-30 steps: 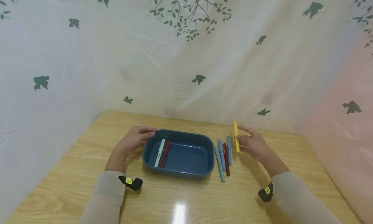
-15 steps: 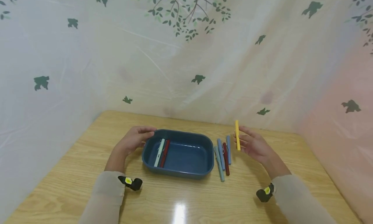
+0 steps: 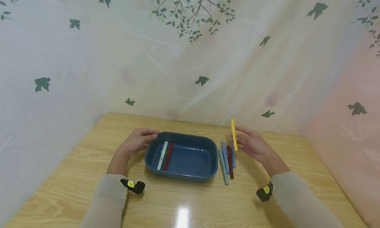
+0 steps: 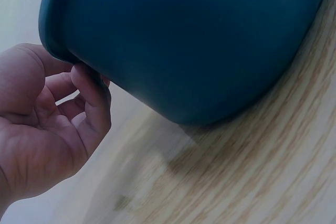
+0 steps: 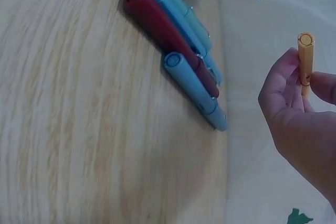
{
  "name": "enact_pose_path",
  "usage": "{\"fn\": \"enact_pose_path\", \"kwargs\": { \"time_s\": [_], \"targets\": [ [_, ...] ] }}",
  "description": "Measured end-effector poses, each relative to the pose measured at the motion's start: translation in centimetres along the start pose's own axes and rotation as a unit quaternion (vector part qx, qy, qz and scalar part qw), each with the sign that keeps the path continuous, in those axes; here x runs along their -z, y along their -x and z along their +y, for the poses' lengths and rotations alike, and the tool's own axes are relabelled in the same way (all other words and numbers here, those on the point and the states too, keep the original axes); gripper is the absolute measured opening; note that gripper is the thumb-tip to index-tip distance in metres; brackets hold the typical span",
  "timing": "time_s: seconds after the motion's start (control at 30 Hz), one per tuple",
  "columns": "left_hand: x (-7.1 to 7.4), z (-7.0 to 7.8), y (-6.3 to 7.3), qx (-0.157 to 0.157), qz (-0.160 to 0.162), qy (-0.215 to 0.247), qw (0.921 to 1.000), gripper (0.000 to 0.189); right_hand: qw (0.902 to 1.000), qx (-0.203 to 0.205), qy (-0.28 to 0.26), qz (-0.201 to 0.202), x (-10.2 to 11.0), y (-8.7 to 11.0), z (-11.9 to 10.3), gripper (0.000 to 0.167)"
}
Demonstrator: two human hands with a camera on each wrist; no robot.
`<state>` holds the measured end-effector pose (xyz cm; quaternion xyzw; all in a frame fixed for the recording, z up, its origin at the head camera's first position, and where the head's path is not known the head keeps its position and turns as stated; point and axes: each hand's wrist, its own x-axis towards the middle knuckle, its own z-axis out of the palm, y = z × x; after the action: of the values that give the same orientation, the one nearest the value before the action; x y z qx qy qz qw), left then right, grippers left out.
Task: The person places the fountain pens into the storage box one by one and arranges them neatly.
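Observation:
My right hand [image 3: 253, 145] pinches a yellow pen [image 3: 233, 133] between thumb and fingers, raised above the table and standing nearly upright in the head view. The right wrist view shows the end of this yellow pen [image 5: 306, 51] pointing up from the fingertips. At the left end of a dark blue rectangular basin [image 3: 193, 179], my left hand [image 3: 134, 144] grips the rim near its back corner. Inside the basin, a pale mint pen [image 3: 162, 156] and a dark red pen [image 3: 168, 157] lie side by side at the left.
Just right of the basin, a grey-green pen [image 3: 223, 168], a blue pen [image 3: 225, 158], a red pen [image 3: 230, 165] and another blue pen [image 5: 194, 90] lie close together on the wooden table [image 3: 190, 201]. A printed curtain [image 3: 166, 89] hangs behind the table.
My right hand first lifts the yellow pen slightly, then carries it left so that it overlaps the rightmost blue pen. The left hand and basin stay where they were.

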<state>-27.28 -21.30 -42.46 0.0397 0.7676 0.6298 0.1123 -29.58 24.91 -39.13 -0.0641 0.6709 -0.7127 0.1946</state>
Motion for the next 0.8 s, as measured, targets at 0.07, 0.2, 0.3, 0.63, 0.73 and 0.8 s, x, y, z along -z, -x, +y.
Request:
{"fn": "enact_pose_path", "kwargs": {
  "time_s": [0.07,0.2,0.3,0.63,0.73,0.8],
  "targets": [
    [0.0,0.0,0.0,0.0,0.0,0.0,1.0,0.04,1.0,-0.003,0.004,0.001,-0.5,-0.2,-0.3,0.06],
    [0.0,-0.1,-0.1,-0.001,-0.001,-0.001,1.0,0.041,0.9999,-0.006,0.009,-0.001,-1.5,-0.6,-0.8,0.059],
    [0.0,-0.1,-0.2,-0.001,-0.003,-0.002,1.0,0.042,0.9999,-0.005,0.013,-0.005,-2.3,-0.9,-1.0,0.058],
    [-0.1,0.1,0.1,-0.001,-0.001,-0.001,1.0,0.04,0.9992,0.001,0.027,-0.03,-5.3,-1.9,-1.8,0.056],
    [-0.1,0.0,0.1,-0.006,-0.004,0.0,1.0,0.041,0.9988,0.003,0.033,-0.035,-6.2,-2.2,-1.9,0.055],
    [-0.1,0.0,0.1,-0.009,-0.005,-0.001,1.0,0.041,0.9987,0.002,0.034,-0.037,-6.8,-2.4,-2.0,0.053]
  ]
}}
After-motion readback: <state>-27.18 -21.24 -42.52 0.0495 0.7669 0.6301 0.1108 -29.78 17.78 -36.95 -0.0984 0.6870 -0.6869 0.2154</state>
